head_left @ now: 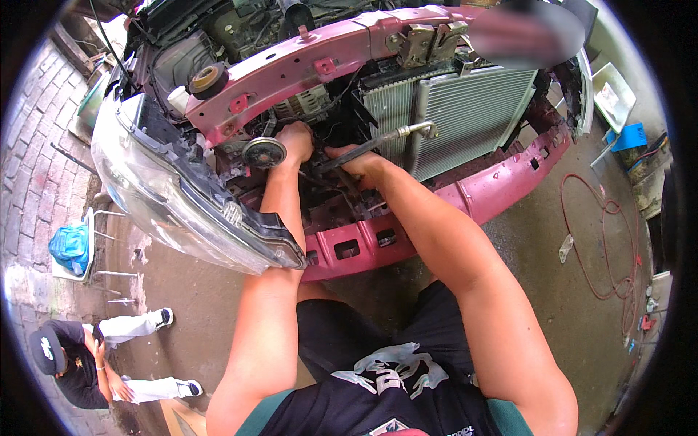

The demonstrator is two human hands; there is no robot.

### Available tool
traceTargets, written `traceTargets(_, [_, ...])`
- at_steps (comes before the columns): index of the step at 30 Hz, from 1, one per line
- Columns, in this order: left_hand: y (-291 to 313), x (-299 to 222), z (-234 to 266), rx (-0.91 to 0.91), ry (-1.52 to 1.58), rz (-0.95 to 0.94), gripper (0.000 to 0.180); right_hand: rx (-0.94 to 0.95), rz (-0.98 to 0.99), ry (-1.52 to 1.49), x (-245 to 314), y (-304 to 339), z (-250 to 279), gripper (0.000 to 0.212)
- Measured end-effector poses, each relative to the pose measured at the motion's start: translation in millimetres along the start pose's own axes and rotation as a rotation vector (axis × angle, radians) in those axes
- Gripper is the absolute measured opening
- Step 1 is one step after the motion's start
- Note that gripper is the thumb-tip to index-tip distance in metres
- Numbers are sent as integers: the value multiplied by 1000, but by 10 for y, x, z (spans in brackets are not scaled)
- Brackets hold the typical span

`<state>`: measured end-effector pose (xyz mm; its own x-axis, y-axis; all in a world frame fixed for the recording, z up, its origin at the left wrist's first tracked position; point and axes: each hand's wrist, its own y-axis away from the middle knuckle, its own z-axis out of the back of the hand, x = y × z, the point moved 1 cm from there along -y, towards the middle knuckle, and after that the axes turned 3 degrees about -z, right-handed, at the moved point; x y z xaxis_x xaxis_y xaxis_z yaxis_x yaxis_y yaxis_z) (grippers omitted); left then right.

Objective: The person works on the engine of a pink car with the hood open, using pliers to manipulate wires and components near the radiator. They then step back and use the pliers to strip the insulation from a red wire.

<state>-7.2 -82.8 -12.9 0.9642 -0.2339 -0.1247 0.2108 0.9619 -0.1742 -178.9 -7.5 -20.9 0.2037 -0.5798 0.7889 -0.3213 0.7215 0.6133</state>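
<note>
Both my hands reach into the open front of a car, between its pink upper crossbeam (pixel 276 69) and the pink lower bumper beam (pixel 349 247). My left hand (pixel 297 142) is curled closed just behind a round dark horn (pixel 264 152); whatever its fingers grip is hidden. A little to its right, my right hand (pixel 361 166) is bent inward with its fingers partly covered. A black hose (pixel 363 149) with a metal end pipe (pixel 414 128) crosses in front of that hand. What the right fingers grip does not show. The loosened headlight (pixel 182 192) hangs over my left forearm.
A finned radiator (pixel 472 109) stands right of my hands. A blurred patch covers the upper right. A seated person (pixel 80 363) is at lower left, near a chair with a blue bag (pixel 70 247). A red air hose (pixel 589 291) coils on the right floor.
</note>
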Motion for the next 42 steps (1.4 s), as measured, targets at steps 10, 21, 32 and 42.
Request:
traceTargets(10, [22, -51, 52, 36, 44, -25, 11, -109, 323, 190, -134, -67, -17, 47])
traceTargets(21, [-23, -117, 117, 29, 23, 50, 19, 38, -4, -168, -115, 177, 81, 44])
traceTargets(32, [14, -164, 155, -4, 56, 98, 20, 104, 24, -136, -68, 139, 101, 37])
traceTargets(42, [54, -159, 124, 1, 15, 40, 20, 56, 60, -48, -25, 216, 57, 41])
